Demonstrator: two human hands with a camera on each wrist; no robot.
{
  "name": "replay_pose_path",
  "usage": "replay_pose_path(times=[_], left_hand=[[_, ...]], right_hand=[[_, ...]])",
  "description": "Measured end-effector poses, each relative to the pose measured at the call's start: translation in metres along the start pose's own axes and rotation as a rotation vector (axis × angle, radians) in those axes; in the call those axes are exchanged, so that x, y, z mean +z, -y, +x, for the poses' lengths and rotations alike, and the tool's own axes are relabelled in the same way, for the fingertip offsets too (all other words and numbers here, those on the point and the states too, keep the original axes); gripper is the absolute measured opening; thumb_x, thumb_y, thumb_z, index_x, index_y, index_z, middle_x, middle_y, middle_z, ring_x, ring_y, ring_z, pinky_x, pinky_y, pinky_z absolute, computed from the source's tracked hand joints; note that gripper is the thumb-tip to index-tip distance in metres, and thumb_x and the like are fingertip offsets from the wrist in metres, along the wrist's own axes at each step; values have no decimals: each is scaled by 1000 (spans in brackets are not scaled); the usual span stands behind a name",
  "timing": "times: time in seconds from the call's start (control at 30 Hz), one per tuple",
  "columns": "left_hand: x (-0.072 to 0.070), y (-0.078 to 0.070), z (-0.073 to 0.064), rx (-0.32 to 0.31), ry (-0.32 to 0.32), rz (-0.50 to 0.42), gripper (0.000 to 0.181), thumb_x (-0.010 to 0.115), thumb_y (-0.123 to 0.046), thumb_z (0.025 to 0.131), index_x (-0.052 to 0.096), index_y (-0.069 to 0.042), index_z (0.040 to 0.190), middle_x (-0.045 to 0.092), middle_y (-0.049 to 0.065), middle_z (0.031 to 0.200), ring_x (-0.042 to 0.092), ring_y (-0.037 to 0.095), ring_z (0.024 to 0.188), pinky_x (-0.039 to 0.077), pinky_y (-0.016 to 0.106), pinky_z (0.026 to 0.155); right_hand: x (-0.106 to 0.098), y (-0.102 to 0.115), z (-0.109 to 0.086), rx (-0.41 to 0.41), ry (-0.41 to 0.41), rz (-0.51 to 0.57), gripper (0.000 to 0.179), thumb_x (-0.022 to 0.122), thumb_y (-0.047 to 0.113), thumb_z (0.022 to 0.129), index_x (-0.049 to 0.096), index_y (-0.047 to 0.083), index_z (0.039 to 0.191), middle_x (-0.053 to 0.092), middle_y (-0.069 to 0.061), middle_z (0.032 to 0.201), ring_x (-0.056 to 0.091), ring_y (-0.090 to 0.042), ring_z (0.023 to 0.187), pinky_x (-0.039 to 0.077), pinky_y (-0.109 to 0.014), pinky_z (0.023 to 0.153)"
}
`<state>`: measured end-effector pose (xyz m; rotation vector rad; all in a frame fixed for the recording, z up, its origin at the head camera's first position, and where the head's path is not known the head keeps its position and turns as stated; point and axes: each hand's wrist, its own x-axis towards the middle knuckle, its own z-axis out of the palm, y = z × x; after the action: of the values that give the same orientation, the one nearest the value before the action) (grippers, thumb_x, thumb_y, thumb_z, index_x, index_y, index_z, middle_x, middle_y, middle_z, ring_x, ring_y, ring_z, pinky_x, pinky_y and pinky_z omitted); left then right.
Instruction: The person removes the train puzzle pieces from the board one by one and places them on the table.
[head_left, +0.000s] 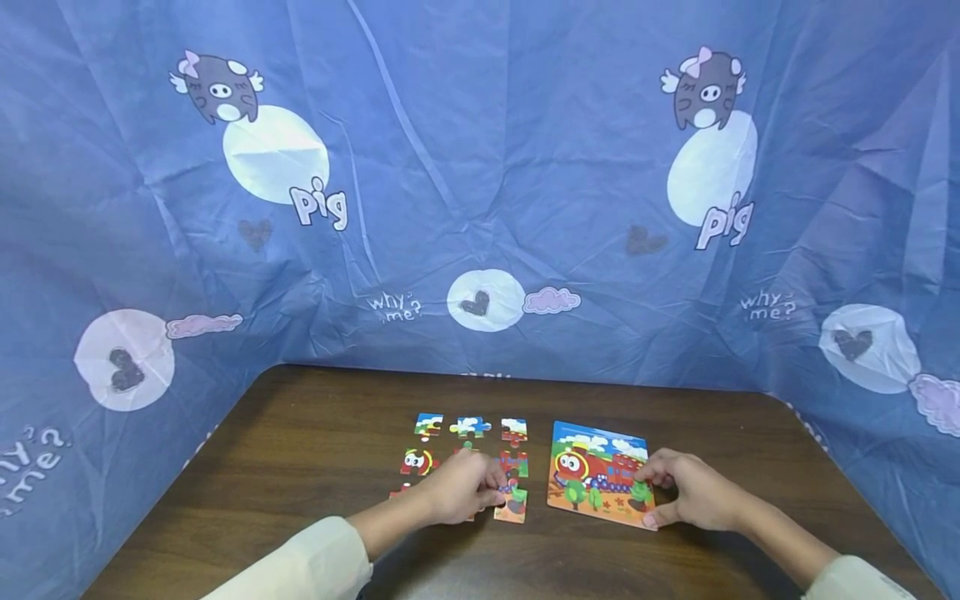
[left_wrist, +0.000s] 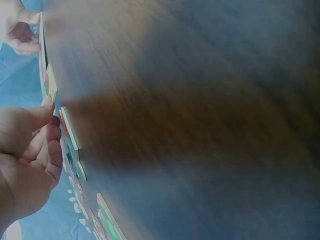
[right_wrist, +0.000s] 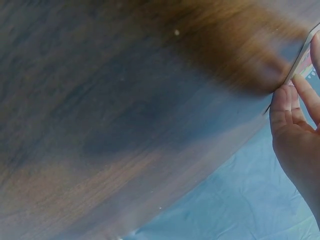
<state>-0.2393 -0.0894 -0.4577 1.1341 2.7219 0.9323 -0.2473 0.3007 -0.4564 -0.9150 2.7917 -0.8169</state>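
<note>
My left hand (head_left: 467, 487) reaches over the right column of loose jigsaw pieces. Its thumb and fingers pinch the corner piece (head_left: 510, 507), orange with a green bush; in the left wrist view, this jigsaw piece (left_wrist: 52, 85) lies at the thumb tip. The hand and wrist hide several pieces of the middle and lower rows. My right hand (head_left: 693, 492) grips the right edge of a puzzle board (head_left: 600, 467) printed with a red train, thumb at the lower corner and fingers over the side. In the right wrist view, the board's edge (right_wrist: 300, 57) slants up between the fingers.
Other jigsaw pieces lie apart in rows: a sky piece (head_left: 430, 424), a cloud piece (head_left: 470, 427), another top piece (head_left: 514, 429) and a train-face piece (head_left: 417, 462). The brown wooden table (head_left: 300, 450) meets a blue printed curtain (head_left: 480, 208) at the back and sides.
</note>
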Motion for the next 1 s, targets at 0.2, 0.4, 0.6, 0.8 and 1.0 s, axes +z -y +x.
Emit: replay_pose_path(times=[0.2,0.4,0.6,0.8,1.0], left_hand=[[0,3,3,17,33,52,6,76,-14,94,75,-7,94,74,-7,81,64,-4,78,52,15,71],[-1,3,4,56,47,96,9,77,-16,93,76,-7,95,73,-3,86,61,-2,79,51,17,73],[0,2,6,40,58,97,10,77,-19,93,74,-10,91,68,-6,84,57,-3,74,50,15,69],[2,6,8,38,50,35,11,81,-16,89,73,-8,89,68,-6,82,58,-3,73,51,15,69],[2,10,12,14,35,-49,12,85,-12,83,76,-6,86,70,-6,76,60,-3,69,52,15,67]], right_hand=[[-1,1,1,16,10,0,61,89,45,74,73,6,118,58,4,98,54,-9,88,49,-29,78],[-2,3,3,27,24,8,59,89,43,75,73,6,118,58,3,98,52,-9,88,48,-28,77],[-2,3,2,33,28,10,60,89,43,75,73,6,119,58,3,99,53,-9,88,49,-29,78],[-1,3,0,34,26,15,59,89,43,76,73,6,119,58,3,100,53,-9,89,49,-29,79],[-1,3,-1,22,17,22,59,89,42,75,72,5,119,59,3,101,53,-9,89,50,-29,79]])
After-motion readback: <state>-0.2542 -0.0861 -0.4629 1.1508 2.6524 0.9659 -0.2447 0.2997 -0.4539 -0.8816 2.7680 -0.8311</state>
